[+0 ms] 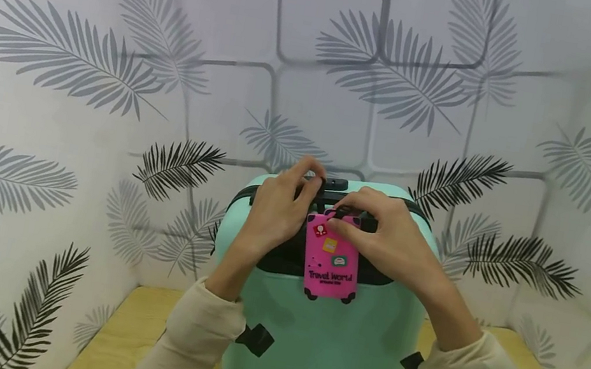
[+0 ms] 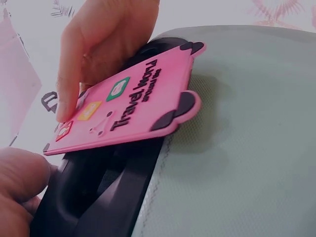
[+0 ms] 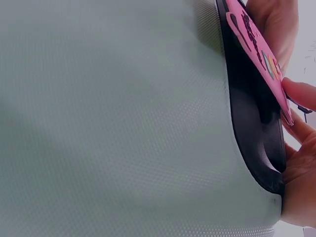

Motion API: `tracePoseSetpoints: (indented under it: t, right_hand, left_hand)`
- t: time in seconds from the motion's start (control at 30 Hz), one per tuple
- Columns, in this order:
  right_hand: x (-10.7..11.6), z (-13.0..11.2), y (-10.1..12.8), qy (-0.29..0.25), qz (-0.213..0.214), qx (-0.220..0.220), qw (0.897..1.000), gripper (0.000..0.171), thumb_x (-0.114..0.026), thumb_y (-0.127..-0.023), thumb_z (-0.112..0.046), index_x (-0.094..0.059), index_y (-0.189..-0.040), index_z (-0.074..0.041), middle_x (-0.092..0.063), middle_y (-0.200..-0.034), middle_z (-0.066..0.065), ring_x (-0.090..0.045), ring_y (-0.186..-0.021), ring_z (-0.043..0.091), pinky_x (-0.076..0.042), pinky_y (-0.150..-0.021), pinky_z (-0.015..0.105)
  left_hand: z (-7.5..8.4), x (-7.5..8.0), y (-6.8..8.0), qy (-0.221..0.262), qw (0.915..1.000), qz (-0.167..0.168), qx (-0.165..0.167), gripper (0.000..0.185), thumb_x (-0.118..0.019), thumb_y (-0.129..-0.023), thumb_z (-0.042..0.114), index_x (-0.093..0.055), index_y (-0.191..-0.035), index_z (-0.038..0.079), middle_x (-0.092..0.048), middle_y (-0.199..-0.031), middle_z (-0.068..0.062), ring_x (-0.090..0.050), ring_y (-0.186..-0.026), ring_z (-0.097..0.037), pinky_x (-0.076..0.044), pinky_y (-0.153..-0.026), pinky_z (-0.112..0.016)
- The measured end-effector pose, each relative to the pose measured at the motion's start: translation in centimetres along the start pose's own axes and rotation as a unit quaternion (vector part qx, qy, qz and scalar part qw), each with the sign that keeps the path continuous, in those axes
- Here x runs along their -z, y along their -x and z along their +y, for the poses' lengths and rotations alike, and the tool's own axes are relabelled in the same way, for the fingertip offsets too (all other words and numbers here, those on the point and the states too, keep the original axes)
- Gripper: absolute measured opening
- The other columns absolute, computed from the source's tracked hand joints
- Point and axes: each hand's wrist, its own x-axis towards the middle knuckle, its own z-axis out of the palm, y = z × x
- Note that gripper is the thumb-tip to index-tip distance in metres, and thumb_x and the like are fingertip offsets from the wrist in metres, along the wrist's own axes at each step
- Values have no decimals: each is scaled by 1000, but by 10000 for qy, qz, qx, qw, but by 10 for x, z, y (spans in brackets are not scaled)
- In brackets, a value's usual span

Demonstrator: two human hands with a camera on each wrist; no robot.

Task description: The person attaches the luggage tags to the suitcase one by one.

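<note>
A pink luggage tag [image 1: 334, 257] printed "Travel world" is laid against the black carry handle [image 1: 328, 199] at the top of the mint-green suitcase [image 1: 318, 336], its lower end hanging over the handle recess. The tag's upper end is pinched by the right hand [image 1: 388, 241], while the handle just beside the tag is gripped by the curled fingers of the left hand [image 1: 275, 210]. Judging from this, the tag is positioned but its fastening is unfinished; no closed strap can be made out.

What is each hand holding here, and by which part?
The right hand pinches the pink luggage tag at its top end, by the strap. The left hand grips the suitcase's black handle.
</note>
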Motion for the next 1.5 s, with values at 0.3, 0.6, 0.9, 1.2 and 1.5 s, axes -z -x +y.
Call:
tracePoseSetpoints:
  t: [0.3, 0.6, 0.9, 1.2, 1.5]
  right_hand:
    - [-2, -1, 0, 31, 76, 15, 10000, 15, -69, -91, -32, -69, -99, -19, -60, -94, -5, -56, -89, 11, -49, -83, 38]
    - [-4, 0, 1, 84, 415, 203, 9989, 19, -70, -90, -26, -68, -106, -15, -62, -97, -3, -56, -90, 11, -48, -82, 37]
    - [-14, -2, -4, 316, 1365, 391, 9894, 17, -79, -81, -13, -65, -90, -10, -57, -83, 1, -51, -85, 16, -43, -78, 35]
    - [-16, -5, -4, 513, 1354, 303, 9890, 10, -77, -83, -11, -75, -94, -11, -68, -90, 1, -51, -91, 19, -42, -77, 38]
    - [-19, -5, -5, 495, 1657, 688, 9825, 16, -77, -81, -3, -70, -94, -9, -70, -88, 1, -51, -88, 21, -40, -78, 36]
  left_hand:
    - [3, 1, 1, -68, 9991, 130, 409, 20, -60, -96, 21, -70, -112, 13, -74, -101, -1, -65, -89, -18, -47, -77, -36]
    - [2, 0, 1, -2, 9994, 317, 116, 14, -61, -95, 21, -73, -100, 17, -75, -94, 0, -51, -60, -15, -35, -57, -29]
    - [-3, 3, 4, 509, 9983, 288, -19, 14, -60, -96, 26, -71, -102, 20, -74, -95, 2, -65, -89, -12, -46, -74, -33]
    - [-3, 5, 4, 366, 9992, 15, 130, 14, -60, -96, 21, -68, -108, 21, -73, -105, 1, -64, -101, -15, -46, -77, -35]
    - [-3, 2, 2, 253, 9990, 367, 94, 13, -66, -91, 20, -75, -100, 18, -75, -95, 5, -65, -92, -10, -46, -74, -32]
